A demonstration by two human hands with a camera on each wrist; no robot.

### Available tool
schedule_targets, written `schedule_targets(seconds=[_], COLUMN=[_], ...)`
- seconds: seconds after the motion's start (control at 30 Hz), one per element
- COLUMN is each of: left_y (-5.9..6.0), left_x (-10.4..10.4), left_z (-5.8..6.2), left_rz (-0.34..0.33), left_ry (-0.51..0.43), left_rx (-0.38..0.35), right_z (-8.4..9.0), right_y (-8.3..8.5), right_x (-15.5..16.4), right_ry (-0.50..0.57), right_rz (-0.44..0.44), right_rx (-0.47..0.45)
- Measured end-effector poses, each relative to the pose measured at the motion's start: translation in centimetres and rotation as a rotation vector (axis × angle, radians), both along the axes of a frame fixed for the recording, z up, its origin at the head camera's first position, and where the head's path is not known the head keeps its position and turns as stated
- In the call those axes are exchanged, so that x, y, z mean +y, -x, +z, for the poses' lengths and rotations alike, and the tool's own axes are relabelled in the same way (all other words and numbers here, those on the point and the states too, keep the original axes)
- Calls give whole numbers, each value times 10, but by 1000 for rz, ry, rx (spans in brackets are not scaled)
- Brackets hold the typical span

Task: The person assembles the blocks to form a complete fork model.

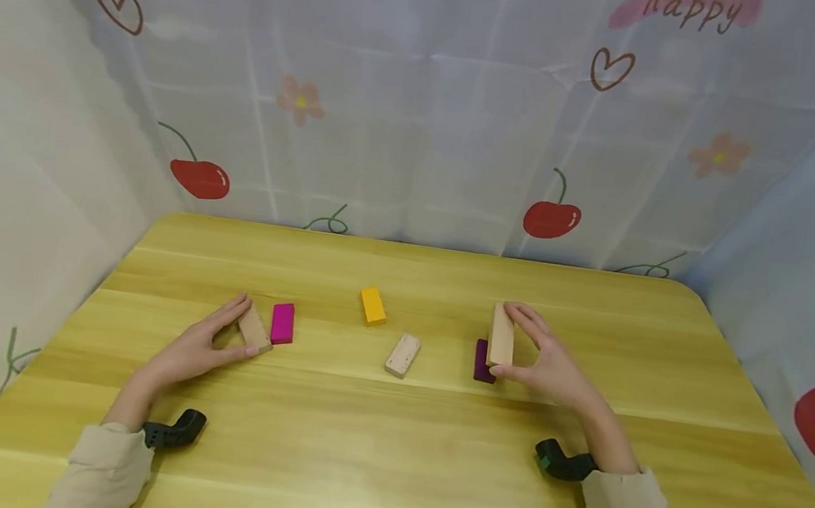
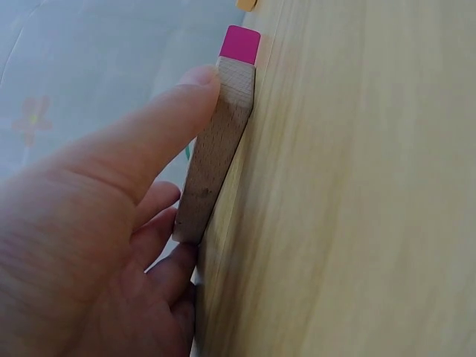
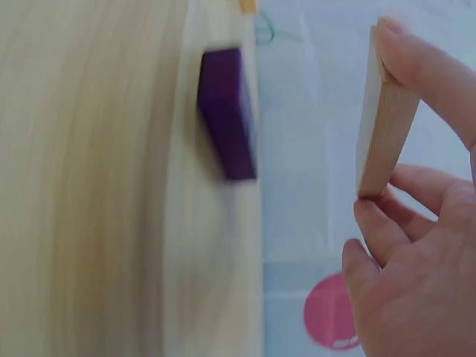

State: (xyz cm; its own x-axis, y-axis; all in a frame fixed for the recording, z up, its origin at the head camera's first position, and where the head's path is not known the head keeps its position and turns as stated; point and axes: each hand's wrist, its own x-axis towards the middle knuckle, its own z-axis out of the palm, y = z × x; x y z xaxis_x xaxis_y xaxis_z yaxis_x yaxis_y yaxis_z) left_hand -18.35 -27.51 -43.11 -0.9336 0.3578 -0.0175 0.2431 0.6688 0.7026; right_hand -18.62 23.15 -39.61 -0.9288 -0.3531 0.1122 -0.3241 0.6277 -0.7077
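Note:
At the left of the table, my left hand [image 1: 196, 347] pinches a plain wooden block [image 1: 255, 329] end to end between thumb and fingers; the block lies on the tabletop in the left wrist view [image 2: 216, 149]. Close to its right is a magenta block [image 1: 282, 324]. On the other side, my right hand [image 1: 553, 371] grips another plain wooden block [image 1: 501, 336] by its two ends. The right wrist view has this block raised off the table, with a dark purple block [image 3: 223, 111] lying on the wood beside and below it.
Between the hands lie a yellow-orange block [image 1: 373, 306] and a pale speckled block [image 1: 403, 355]. A printed curtain [image 1: 422, 122] stands along the table's back edge, with more cloth at both sides. Each wrist wears a black camera mount [image 1: 176, 429].

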Motion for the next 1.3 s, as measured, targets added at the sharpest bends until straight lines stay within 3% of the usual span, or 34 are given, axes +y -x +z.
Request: schedule_targets(seconds=[0.37,0.83,1.3], left_y=[-1,-2,-1], left_x=[1,2,2], left_z=[-3,1,0], left_rz=[3,7,9], left_ry=[-16,1,-2], left_rx=[22,9,1], right_z=[7,-15,-35], right_y=[-20,-32,-36], right_x=[-32,-58,-74], right_ry=[32,29,10], right_rz=[40,157,133], right_rx=[50,8,6])
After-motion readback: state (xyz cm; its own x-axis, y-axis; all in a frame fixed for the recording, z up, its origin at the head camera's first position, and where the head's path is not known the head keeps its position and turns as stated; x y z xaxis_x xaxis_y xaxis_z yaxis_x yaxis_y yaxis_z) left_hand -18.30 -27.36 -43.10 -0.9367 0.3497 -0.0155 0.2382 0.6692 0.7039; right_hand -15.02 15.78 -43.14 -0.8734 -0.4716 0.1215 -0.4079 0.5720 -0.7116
